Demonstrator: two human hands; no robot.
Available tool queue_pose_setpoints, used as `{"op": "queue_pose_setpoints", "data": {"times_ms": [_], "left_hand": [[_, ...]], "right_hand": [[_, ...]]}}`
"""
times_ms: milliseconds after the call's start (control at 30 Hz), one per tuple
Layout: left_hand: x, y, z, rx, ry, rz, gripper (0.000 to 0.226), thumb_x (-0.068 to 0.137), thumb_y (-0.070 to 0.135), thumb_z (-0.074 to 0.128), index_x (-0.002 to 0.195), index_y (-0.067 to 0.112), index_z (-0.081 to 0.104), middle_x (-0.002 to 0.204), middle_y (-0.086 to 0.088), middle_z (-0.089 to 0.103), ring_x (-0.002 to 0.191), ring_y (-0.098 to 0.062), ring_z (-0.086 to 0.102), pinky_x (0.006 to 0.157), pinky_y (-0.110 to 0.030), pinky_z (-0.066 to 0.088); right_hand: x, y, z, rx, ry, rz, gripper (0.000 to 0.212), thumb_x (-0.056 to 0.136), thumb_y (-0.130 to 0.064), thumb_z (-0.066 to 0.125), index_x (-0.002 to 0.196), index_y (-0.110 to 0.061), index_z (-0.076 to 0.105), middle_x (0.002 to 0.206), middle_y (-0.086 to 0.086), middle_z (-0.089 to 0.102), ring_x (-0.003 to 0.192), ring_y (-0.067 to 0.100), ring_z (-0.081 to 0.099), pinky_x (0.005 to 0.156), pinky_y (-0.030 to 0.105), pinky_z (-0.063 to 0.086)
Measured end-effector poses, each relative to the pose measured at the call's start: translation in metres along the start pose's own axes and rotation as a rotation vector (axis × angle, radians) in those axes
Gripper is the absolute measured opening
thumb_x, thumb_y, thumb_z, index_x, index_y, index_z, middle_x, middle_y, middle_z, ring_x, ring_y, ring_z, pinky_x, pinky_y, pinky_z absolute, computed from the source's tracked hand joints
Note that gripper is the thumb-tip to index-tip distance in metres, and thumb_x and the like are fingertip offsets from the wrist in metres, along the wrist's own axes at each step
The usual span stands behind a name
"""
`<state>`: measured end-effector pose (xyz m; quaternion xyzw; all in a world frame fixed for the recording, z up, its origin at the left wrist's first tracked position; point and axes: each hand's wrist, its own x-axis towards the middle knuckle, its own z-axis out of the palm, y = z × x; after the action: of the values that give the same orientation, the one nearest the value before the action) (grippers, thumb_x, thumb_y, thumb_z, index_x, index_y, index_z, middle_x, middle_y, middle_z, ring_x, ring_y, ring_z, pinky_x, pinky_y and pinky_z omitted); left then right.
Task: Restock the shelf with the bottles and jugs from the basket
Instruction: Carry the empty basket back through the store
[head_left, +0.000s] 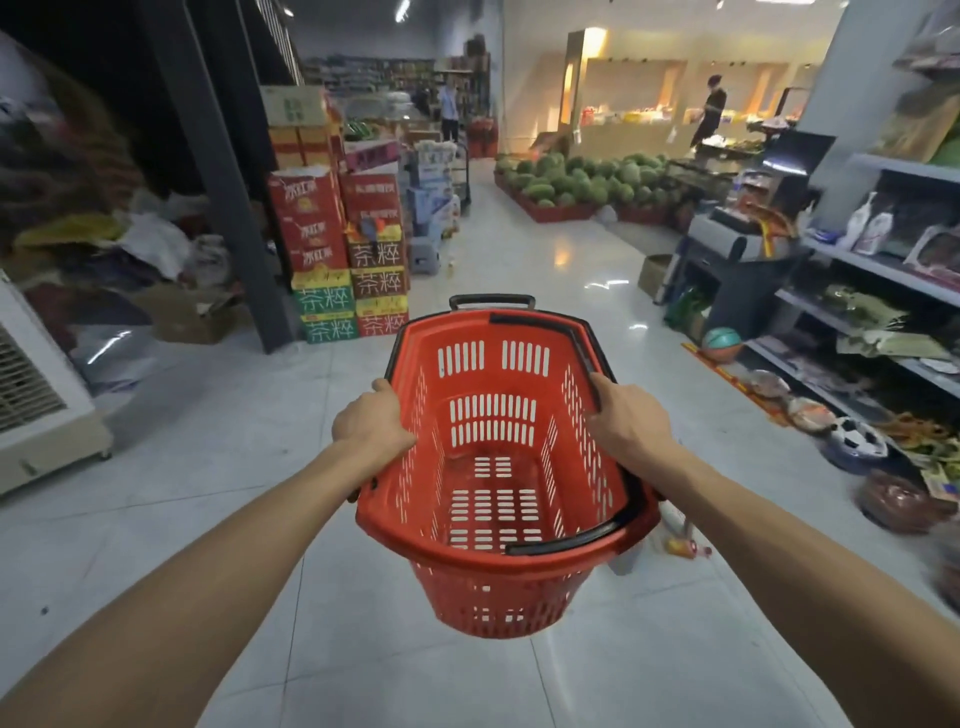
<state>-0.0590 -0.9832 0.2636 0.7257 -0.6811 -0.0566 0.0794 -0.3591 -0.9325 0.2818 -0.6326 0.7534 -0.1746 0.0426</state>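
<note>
Basket (511, 387), red and slotted, is held out over the aisle floor (519, 249), clear of it. No bottles or jugs show inside; its bottom is bare. The left hand (371, 418) curls over the left rim with the thumb on top. The right hand (631, 421) grips the right rim where the black handle (571, 538) lies folded along it. The shelf (883, 267) runs along the floor's right edge, loosely stocked, with goods spilling low at its foot. With nothing left to lift out, the step looks like carrying the basket off, or back for more stock. To do that well, hold it level with a hand on each rim so it cannot swing. Steer along the middle of the floor, away from the clutter at the right edge. A small yellow thing (685, 546), too blurred to name, lies just past the basket's near right corner; step round it.
</note>
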Motion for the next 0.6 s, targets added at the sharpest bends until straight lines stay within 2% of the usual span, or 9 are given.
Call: {"op": "queue_pose_setpoints", "data": {"times_ms": [167,300,400,600], "left_hand": [[0.098,0.016,0.004,-0.021,-0.038,0.0,0.068,0.088,0.039,0.071,0.136,0.008,0.035,0.096,-0.003,0.065,0.078,-0.021,0.067,0.058,-0.032,0.052],[0.189,0.029,0.012,-0.036,-0.019,0.006,0.067,0.09,0.038,0.071,0.137,0.01,0.034,0.095,-0.002,0.063,0.077,-0.019,0.067,0.058,-0.032,0.052],[0.261,0.04,0.014,-0.053,-0.01,0.031,0.066,0.09,0.038,0.071,0.137,0.009,0.034,0.096,-0.002,0.064,0.078,-0.02,0.067,0.065,-0.034,0.058],[0.404,0.065,-0.007,-0.094,0.035,0.085,0.071,0.09,0.039,0.07,0.141,0.009,0.032,0.098,-0.002,0.065,0.081,-0.021,0.069,0.07,-0.037,0.06]], "right_hand": [[0.101,-0.004,0.011,-0.026,-0.008,-0.003,0.045,0.091,-0.039,0.054,0.134,-0.028,0.053,0.106,0.002,0.072,0.084,0.023,0.068,0.077,0.038,0.058],[0.184,-0.01,0.026,-0.015,-0.006,-0.005,0.049,0.09,-0.046,0.057,0.135,-0.028,0.053,0.11,0.001,0.073,0.087,0.022,0.07,0.079,0.038,0.059],[0.252,-0.02,0.032,-0.007,0.001,-0.008,0.051,0.09,-0.05,0.055,0.136,-0.029,0.05,0.109,-0.001,0.073,0.084,0.018,0.07,0.08,0.04,0.061],[0.385,-0.045,0.01,-0.011,0.014,-0.014,0.049,0.093,-0.047,0.059,0.136,-0.027,0.051,0.114,0.0,0.072,0.082,0.015,0.066,0.08,0.033,0.057]]}}
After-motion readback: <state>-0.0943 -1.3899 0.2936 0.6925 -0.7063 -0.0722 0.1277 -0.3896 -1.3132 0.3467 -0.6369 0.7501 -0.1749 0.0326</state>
